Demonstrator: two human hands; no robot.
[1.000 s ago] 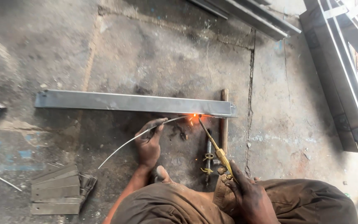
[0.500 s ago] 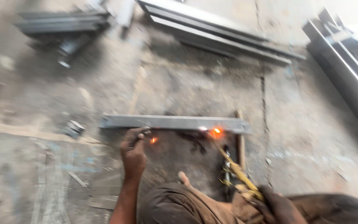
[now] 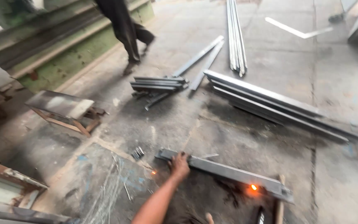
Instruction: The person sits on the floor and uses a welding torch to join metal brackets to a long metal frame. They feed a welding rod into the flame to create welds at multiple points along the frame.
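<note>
The left hand is stretched well forward on a bare, nearly straight forearm, knuckles up and fingers curled downward (blur leaves the grip unclear, though it seems closed). The right hand lies outside the view.

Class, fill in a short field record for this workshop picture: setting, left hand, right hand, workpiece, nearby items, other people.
Setting: concrete floor
Left hand: on the steel bar, near its left end
Right hand: out of view
Workpiece: orange glow near the bar's right end
Nearby: steel bar stacks, low bench
Others: a person walking, top left
</note>
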